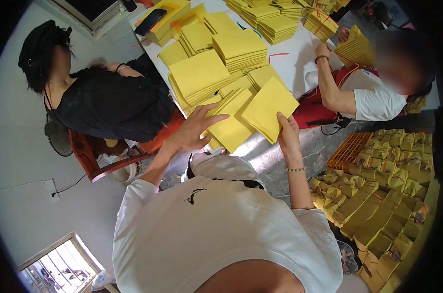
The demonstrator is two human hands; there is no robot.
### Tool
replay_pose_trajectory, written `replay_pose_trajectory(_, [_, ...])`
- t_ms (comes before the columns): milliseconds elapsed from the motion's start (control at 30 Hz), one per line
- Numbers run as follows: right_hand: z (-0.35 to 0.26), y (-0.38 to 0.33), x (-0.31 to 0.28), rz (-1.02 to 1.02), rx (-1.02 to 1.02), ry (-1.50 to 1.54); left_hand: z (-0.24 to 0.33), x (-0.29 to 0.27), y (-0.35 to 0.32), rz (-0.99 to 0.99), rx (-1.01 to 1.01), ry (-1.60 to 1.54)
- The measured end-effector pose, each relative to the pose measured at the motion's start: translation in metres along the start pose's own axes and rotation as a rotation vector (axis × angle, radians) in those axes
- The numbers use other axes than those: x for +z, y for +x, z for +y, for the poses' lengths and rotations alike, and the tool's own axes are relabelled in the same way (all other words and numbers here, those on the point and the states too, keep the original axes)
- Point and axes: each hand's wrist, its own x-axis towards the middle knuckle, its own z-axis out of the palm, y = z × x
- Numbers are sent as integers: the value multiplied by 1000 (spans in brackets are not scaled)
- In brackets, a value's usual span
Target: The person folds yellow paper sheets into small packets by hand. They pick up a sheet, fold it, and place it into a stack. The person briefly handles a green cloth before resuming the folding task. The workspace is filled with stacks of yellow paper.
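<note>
My right hand (288, 133) pinches the lower right edge of a thin sheaf of folded yellow paper (270, 107), thumb on top. That sheaf is tilted above the near edge of the table. To its left lies another fanned stack of yellow paper (231, 119). Over this stack my left hand (192, 128) is spread, its fingers apart; fingertips reach the stack's left edge, though whether they press on it I cannot tell. Just beyond both hands, a thick pile of yellow paper (199, 73) rests on the table.
The white table (299, 61) carries several more yellow paper piles (275, 24) and a dark phone (150, 22) on a yellow box. A person in black (109, 102) sits left; a person at right (377, 95) handles a tied bundle. An orange crate (350, 149) stands beside packed bundles (377, 195).
</note>
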Motion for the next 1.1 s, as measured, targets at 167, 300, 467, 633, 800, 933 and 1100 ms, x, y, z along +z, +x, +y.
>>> replay_pose_trajectory(167, [10,-6,13,-38,59,29,-3,-3,-1,-7,-1,-49])
replay_pose_trajectory(300, [18,-7,18,-66,49,1,-9,-2,-2,3,20,-110])
replay_pose_trajectory(467, [28,-12,18,-88,47,-73,-14,2,-4,19,63,-66])
replay_pose_trajectory(633, [34,-22,26,-99,41,-85,-17,5,-5,21,34,-64])
replay_pose_trajectory(800, [40,-22,23,-98,78,-61,-19,7,-3,28,31,-36])
replay_pose_trajectory(933, [35,-17,17,-74,119,66,-23,8,-4,50,47,-41])
replay_pose_trajectory(1100, [16,-19,6,61,-7,138,-22,14,-5,204,28,-147])
